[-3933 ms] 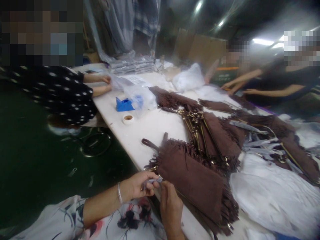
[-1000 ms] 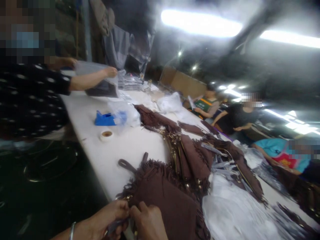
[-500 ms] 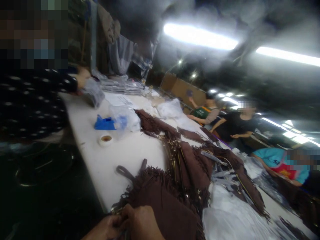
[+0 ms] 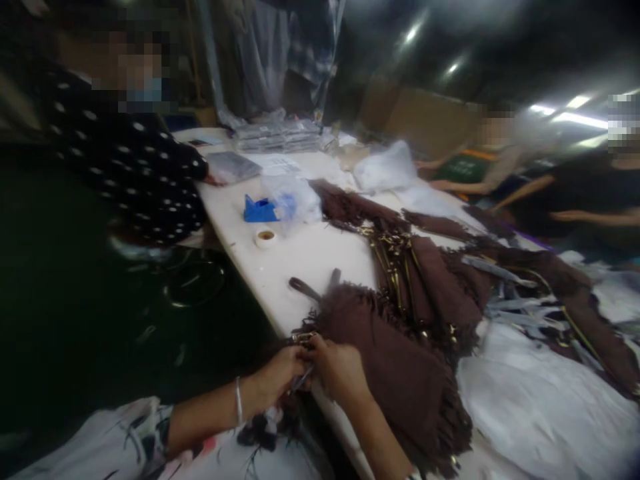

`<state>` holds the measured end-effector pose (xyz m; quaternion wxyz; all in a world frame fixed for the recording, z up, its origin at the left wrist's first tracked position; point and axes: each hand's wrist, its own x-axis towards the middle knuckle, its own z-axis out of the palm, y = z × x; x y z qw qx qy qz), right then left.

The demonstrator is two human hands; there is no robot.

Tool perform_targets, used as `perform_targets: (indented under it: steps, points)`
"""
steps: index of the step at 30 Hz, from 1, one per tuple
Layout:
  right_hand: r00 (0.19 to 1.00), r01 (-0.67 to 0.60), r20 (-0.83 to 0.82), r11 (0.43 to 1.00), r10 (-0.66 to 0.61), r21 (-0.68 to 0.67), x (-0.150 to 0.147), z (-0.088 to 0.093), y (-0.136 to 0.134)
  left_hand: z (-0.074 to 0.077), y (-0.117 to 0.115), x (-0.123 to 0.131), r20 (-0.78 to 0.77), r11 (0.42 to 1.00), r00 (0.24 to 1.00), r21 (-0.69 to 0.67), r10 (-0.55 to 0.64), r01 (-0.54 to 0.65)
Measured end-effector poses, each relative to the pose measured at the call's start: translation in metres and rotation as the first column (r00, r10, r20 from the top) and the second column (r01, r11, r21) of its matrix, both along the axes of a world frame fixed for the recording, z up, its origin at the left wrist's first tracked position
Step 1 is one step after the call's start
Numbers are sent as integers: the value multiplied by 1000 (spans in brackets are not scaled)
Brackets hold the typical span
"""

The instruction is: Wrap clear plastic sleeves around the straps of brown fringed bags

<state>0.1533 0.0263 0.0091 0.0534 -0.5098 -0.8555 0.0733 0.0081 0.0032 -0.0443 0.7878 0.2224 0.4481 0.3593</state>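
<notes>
A dark brown fringed bag (image 4: 385,353) lies flat at the table's near edge, its loop strap pointing away from me. My left hand (image 4: 285,373) and my right hand (image 4: 337,367) meet at its near left corner, fingers closed and pinching beside a gold-coloured metal fitting (image 4: 305,338). From between my hands pokes a thin greyish piece (image 4: 303,379), too blurred to name. More brown fringed bags (image 4: 430,273) with gold zips and clasps are heaped just beyond.
A white plastic bag pile (image 4: 545,407) lies at the right. Farther off are a blue tape dispenser (image 4: 260,209), a tape roll (image 4: 265,239) and stacked wrapped packets (image 4: 280,137). A person in a dotted top (image 4: 125,167) stands at the left edge; others are across the table (image 4: 275,287).
The view has swung left and down, so more of my forearms shows. My hands stay together at the bag's corner. The dotted-top person's packet now rests on the table.
</notes>
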Motion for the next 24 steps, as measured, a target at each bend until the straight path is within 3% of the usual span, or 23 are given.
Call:
perform_targets:
  steps: [2, 5, 7, 9, 13, 16, 19, 22, 24]
  points:
    - [964, 149, -215, 988, -154, -38, 8, -1, -1, -2, -2, -3, -5, 1000, 1000, -12, 12, -12]
    - [734, 378, -557, 915, -390, -142, 26, 0, -10, 0, -4, -5, 28, 1000, 1000, -25, 2, -1]
    - [643, 419, -640, 892, -422, -167, 40, 0, -22, 3, -4, -6, 63, 999, 998, -45, -22, 25]
    - [621, 421, -655, 888, -431, -185, 53, -3, -37, 7, -3, -5, 89, 995, 995, -84, -50, 57]
    - [617, 431, -634, 875, -465, -222, 71, -16, -65, 9, 1, 0, 103, 983, 991, -151, -85, 100]
    - [654, 445, -620, 883, -433, -146, 80, -31, -79, 10, 3, 6, 97, 985, 991, -140, -89, 102]
    - [742, 471, -594, 872, -310, 135, 84, -51, -80, 9, 3, 12, 72, 987, 994, -134, -82, 91]
    - [854, 450, -462, 786, -239, 424, 82, -74, -72, 4, 5, 16, 48, 985, 997, -162, -54, 61]
    - [901, 415, -352, 745, -255, 522, 80, -86, -66, 1, 6, 18, 33, 988, 999, -149, -43, 47]
